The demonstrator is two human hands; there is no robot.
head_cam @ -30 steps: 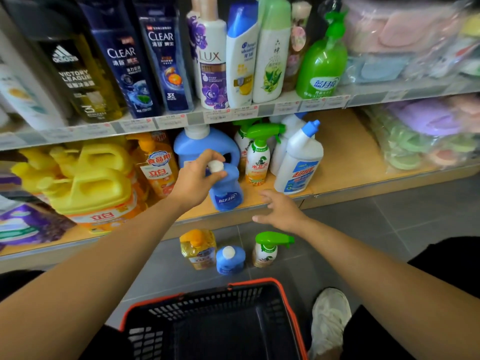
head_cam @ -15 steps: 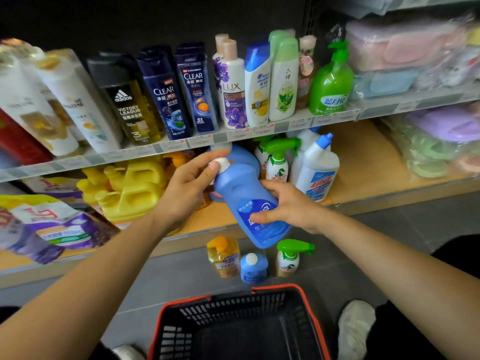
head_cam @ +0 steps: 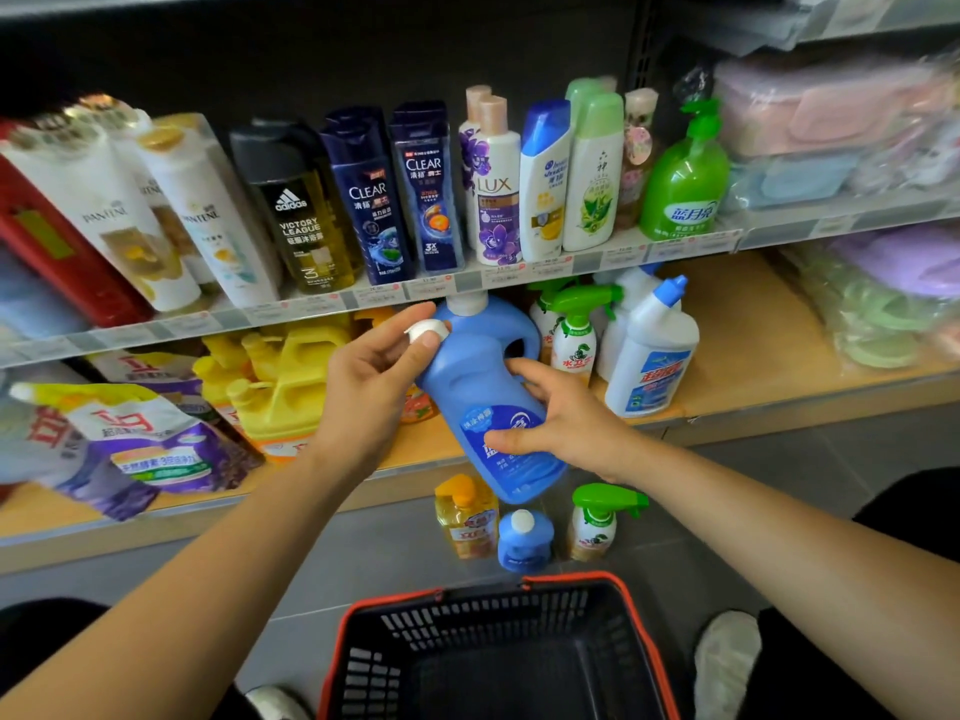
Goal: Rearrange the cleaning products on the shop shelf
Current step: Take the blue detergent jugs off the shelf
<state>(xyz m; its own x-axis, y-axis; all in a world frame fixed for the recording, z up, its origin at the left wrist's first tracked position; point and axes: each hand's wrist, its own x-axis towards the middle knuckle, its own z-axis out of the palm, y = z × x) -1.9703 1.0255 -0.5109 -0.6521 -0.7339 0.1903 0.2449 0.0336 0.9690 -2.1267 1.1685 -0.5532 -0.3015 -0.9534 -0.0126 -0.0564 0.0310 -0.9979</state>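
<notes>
Holding tilted blue plastic detergent bottle [head_cam: 467,392] before lower wooden shelf [head_cam: 737,356], pinching white cap [head_cam: 427,332] with left hand [head_cam: 363,392], clamping belly with right hand [head_cam: 566,428]. Risking slip from thin cap pinch, dropping onto yellow plastic bottle [head_cam: 467,517] at six o'clock on floor [head_cam: 779,475].

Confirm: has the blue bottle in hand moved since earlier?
Yes. The left hand and right hand hold the blue bottle tilted, its base out past the lower shelf edge.

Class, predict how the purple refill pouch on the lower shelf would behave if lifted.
The purple refill pouch probably flops and sags: its film looks creased and slumped. Its surface is glossy, so perhaps slippery. Lying flat, it likely won't roll.
</notes>
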